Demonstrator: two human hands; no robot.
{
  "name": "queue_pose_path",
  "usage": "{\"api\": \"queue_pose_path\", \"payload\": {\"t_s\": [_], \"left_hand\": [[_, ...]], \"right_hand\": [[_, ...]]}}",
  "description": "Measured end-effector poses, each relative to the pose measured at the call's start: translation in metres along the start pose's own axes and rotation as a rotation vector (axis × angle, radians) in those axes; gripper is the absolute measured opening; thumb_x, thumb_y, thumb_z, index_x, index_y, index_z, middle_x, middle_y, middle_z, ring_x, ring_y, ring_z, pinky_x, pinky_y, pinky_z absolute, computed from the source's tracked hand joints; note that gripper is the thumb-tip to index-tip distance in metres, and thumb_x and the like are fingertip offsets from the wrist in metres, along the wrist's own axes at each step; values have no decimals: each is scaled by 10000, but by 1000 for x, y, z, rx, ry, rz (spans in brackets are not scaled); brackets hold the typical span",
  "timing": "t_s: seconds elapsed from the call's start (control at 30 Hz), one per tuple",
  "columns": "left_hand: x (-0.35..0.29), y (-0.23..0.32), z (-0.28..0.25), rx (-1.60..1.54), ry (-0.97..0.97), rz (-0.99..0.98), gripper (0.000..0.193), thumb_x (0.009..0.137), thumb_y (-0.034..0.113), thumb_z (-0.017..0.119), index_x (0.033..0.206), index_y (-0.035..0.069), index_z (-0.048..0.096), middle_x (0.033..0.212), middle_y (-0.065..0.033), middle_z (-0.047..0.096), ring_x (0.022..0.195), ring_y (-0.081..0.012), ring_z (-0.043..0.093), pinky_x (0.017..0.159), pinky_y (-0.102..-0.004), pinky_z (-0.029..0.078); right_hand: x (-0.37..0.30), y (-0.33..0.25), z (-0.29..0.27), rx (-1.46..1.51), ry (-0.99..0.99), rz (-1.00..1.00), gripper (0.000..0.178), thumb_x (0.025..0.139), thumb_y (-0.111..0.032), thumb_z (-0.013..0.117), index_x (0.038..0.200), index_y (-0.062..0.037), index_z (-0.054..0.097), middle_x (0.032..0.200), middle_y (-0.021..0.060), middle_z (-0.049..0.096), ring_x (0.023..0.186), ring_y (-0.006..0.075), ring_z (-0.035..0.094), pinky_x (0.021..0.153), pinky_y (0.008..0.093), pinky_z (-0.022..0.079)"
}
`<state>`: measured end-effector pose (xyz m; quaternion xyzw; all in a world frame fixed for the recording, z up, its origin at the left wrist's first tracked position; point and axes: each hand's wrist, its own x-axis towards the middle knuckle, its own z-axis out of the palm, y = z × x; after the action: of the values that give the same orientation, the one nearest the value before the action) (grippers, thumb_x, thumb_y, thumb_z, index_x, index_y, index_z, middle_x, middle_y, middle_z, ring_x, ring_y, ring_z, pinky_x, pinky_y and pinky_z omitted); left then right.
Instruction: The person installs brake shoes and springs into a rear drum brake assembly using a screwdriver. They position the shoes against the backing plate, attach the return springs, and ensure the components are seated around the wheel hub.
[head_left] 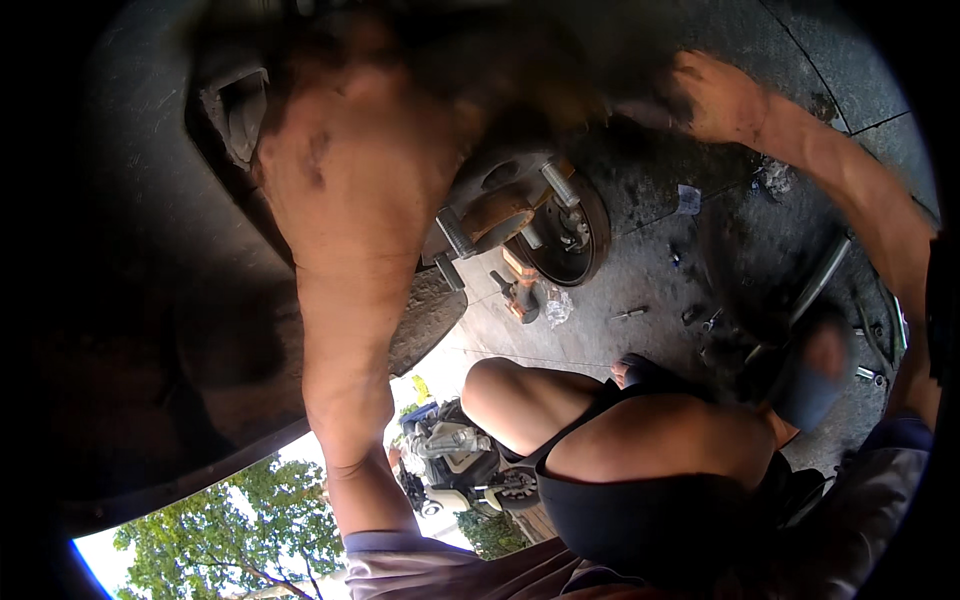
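My left hand [350, 130] reaches up beside a wheel hub [500, 195] with bare threaded studs [456, 232]. Its back faces me; shadow and blur hide the fingers, so I cannot tell what they touch. From the right side, my right arm curves over to the far end of the same assembly. The right hand [718, 100] looks curled round something dark and blurred there that I cannot make out. Below the hub, a round brake drum [597, 240] lies on the floor, its hollow side showing.
An orange and black power tool [518, 295] lies by the drum, with clear plastic wrapping [559, 308] beside it. Small parts and a metal bar [822, 278] lie on the stained floor [620, 275]. Dark vehicle bodywork [150, 330] hangs at left. Behind me stand a motorcycle [455, 455] and trees.
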<state>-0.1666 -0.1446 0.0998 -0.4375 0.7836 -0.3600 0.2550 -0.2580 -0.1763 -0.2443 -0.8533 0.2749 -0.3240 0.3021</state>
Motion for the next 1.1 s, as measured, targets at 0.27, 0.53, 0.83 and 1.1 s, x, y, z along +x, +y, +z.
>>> {"api": "queue_pose_path", "payload": {"t_s": [0.27, 0.53, 0.83, 1.1], "left_hand": [[-18, -9, -3, -43, 76, 25, 440, 866, 386, 614, 1148, 49, 614, 984, -179, 668, 934, -359, 652, 802, -457, 513], [-21, -4, 16, -117, 120, 26, 397, 862, 319, 612, 1163, 60, 609, 1000, -161, 657, 956, -336, 642, 831, -450, 499], [-11, 0, 1, -71, 55, -26, 436, 820, 397, 684, 1076, 47, 642, 814, -157, 681, 731, -338, 672, 633, -463, 522], [2, 14, -6, 108, -61, -169, 561, 807, 571, 669, 890, 17, 682, 805, -170, 684, 770, -345, 690, 731, -438, 568]], "right_hand": [[22, -19, -47, 56, -109, -65, 382, 925, -397, 625, 1106, -66, 681, 1158, 163, 652, 1085, 316, 617, 912, 396, 525], [15, 30, -18, -127, 13, -103, 385, 753, -334, 768, 1012, -59, 690, 1107, 130, 629, 1055, 297, 613, 886, 423, 536], [15, -38, 2, 594, 216, 130, 414, 909, -343, 682, 1162, -21, 624, 1079, 169, 674, 1002, 354, 636, 888, 416, 509], [-7, -56, -18, 200, 131, 186, 484, 949, -440, 584, 1148, 0, 613, 1084, 189, 659, 967, 391, 627, 895, 457, 502]]}}
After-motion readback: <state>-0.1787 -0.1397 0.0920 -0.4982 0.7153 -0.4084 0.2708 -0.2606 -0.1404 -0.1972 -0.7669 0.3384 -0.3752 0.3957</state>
